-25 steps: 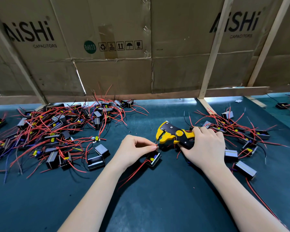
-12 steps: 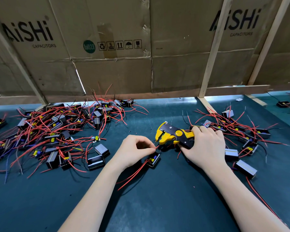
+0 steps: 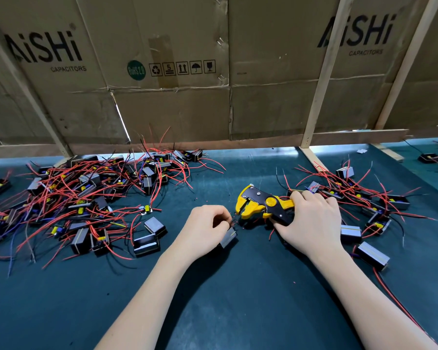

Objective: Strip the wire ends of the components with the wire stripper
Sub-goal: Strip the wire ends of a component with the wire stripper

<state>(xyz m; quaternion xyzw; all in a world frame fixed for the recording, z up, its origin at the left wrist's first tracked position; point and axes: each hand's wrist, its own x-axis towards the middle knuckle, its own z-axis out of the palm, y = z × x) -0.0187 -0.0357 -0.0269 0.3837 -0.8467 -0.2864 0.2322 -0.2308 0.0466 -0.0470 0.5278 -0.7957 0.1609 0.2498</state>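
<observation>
Left hand: the left hand has curled fingers pinching a red wire end of the component under its fingertips, offering the end toward the stripper's mouth.
Right hand: the right hand is wrapped round the handles of the wire stripper, its yellow head pointing left, just beside the wire end.
Unworked pile: a tangled heap of components lies well to the left, likely stock waiting.
Right pile: more components sit behind the right hand, probably already done.
Open room: the bare dark desk near the person leaves free space for both forearms.
Edges: a cardboard wall closes off the far side.
</observation>
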